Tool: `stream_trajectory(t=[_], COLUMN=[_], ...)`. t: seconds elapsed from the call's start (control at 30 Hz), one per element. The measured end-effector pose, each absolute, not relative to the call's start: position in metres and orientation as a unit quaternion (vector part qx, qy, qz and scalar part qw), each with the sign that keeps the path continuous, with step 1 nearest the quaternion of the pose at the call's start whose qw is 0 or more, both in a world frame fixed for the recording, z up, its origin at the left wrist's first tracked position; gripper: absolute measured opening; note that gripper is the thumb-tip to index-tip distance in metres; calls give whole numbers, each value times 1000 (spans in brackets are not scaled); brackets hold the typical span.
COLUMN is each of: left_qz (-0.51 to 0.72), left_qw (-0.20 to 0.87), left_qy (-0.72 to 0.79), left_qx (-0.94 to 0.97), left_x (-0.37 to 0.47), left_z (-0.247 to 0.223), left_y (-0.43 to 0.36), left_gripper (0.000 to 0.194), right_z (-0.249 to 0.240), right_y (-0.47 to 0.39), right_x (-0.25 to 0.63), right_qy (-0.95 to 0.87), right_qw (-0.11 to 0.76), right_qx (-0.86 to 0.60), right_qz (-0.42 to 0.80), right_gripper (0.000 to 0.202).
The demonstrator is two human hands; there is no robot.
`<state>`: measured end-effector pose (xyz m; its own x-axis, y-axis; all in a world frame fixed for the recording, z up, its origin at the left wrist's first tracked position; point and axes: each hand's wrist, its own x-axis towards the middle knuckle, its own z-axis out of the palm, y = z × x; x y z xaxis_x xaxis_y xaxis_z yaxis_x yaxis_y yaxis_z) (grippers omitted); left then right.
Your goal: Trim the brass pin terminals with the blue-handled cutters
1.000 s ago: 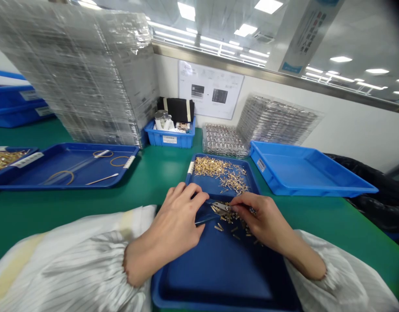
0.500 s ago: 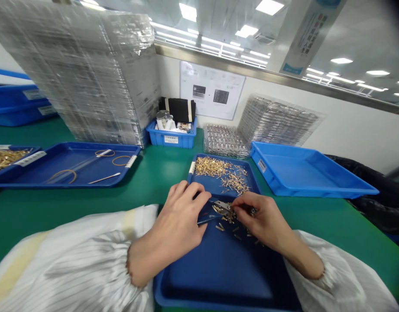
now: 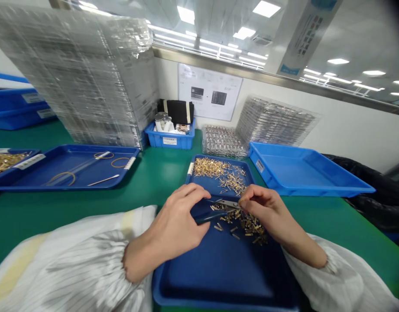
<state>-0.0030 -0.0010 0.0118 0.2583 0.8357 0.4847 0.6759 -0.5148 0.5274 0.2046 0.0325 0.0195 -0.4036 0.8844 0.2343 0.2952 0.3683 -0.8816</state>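
My left hand (image 3: 178, 216) is wrapped round the blue handles of a pair of pliers (image 3: 212, 216), whose metal jaws point right. At the jaw tips my right hand (image 3: 267, 212) has thumb and finger pinched together; whatever small piece lies between them is too small to make out. Below both hands, small gold metal pins (image 3: 251, 225) lie in a loose pile at the far end of a dark blue tray (image 3: 215, 277). Just beyond, a second blue tray (image 3: 199, 186) bears many more gold pins (image 3: 212, 167).
Left on the green table (image 3: 157, 173) lies a blue tray (image 3: 89, 184) with rubber bands and a cotton swab. A light blue tray (image 3: 313, 171) stands right. Behind are stacked clear plastic trays (image 3: 277, 123), a tall wrapped stack (image 3: 82, 78) and a small blue bin (image 3: 170, 141).
My right hand has shifted slightly right, uncovering more of the pin pile. The pliers' jaws have moved right too, and the near handle shows more. My left hand keeps its hold.
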Motion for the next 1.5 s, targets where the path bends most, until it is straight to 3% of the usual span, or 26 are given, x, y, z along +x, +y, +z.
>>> stream_trajectory(t=[0.13, 0.27, 0.4, 0.6, 0.73, 0.8, 1.03, 1.17, 1.33, 1.5], left_qz=[318, 273, 252, 259, 260, 264, 271, 265, 247, 242], left_qw=[121, 70, 24, 10, -16, -37, -57, -46, -35, -32], left_qy=[479, 464, 470, 473, 528, 560, 598, 594, 592, 579], left_qx=[809, 840, 846, 842, 808, 784, 752, 758, 767, 778], left_x=[-6, -9, -8, -6, -8, -10, -12, -11, -10, -9], left_z=[10, 6, 4, 6, 7, 7, 4, 4, 7, 9], left_y=[1, 2, 1, 2, 3, 5, 10, 9, 5, 2], left_gripper=[29, 36, 33, 31, 29, 30, 30, 31, 30, 29], right_z=[22, 21, 18, 16, 5, 0, 3, 1, -4, -4], right_y=[30, 30, 32, 32, 42, 46, 34, 34, 39, 39], right_x=[206, 207, 206, 207, 209, 208, 186, 181, 193, 203], right_qy=[-825, -899, -912, -907, -859, -845, -959, -959, -926, -890], right_qw=[302, 247, 229, 229, 327, 353, 119, 74, 94, 194], right_qx=[-388, -334, -325, -329, -387, -401, -254, -273, -365, -405], right_qz=[281, 142, 98, 130, 72, 29, 46, -1, -12, 74], right_gripper=[10, 11, 11, 9, 12, 23, 32, 24, 20, 16])
